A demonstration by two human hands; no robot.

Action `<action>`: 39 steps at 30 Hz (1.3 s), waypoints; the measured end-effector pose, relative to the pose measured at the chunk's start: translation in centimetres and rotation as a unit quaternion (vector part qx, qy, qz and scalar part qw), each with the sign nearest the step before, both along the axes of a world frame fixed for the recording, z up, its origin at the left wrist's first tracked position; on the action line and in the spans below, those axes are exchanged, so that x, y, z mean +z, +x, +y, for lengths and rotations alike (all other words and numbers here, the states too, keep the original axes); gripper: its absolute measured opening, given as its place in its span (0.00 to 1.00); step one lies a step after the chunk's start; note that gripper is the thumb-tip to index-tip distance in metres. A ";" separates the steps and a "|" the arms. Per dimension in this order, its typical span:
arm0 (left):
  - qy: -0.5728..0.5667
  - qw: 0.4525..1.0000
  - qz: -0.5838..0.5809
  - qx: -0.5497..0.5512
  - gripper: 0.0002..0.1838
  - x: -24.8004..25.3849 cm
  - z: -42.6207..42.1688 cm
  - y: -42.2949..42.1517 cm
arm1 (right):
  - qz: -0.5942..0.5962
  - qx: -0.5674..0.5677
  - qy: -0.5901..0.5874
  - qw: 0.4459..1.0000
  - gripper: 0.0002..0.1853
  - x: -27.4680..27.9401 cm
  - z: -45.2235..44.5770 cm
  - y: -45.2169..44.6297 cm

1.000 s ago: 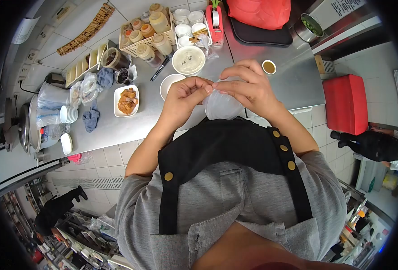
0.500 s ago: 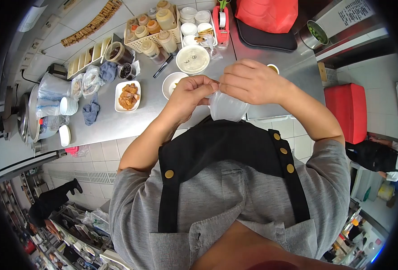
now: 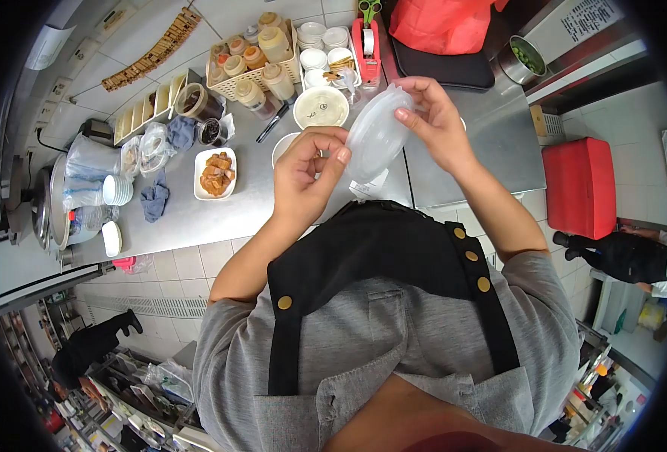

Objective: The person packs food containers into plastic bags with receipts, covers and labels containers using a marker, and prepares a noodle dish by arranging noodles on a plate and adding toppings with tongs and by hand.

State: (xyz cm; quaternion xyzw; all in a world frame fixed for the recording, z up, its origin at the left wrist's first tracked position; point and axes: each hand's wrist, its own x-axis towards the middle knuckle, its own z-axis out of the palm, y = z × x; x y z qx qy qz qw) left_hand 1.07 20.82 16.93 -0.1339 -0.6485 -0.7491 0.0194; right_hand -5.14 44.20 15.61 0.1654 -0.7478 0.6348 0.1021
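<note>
Pinched the translucent plastic lid (image 3: 379,139) by its edge in the right hand (image 3: 439,126), tilted above the surface (image 3: 499,135). Curled the left hand (image 3: 305,169) at the opposite rim; could not tell whether gripping. Had a white bowl (image 3: 281,146) partly hidden just behind the left hand.

Nothing legible; marks on round lid (image 3: 321,108), print on white notice (image 3: 581,22) too small
</note>
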 end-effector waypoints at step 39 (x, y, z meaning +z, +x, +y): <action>-0.350 0.894 0.040 0.277 0.07 -3.6 -9.0 -5.5 | 0.377 0.035 0.244 0.893 0.09 0.8 0.9 0.8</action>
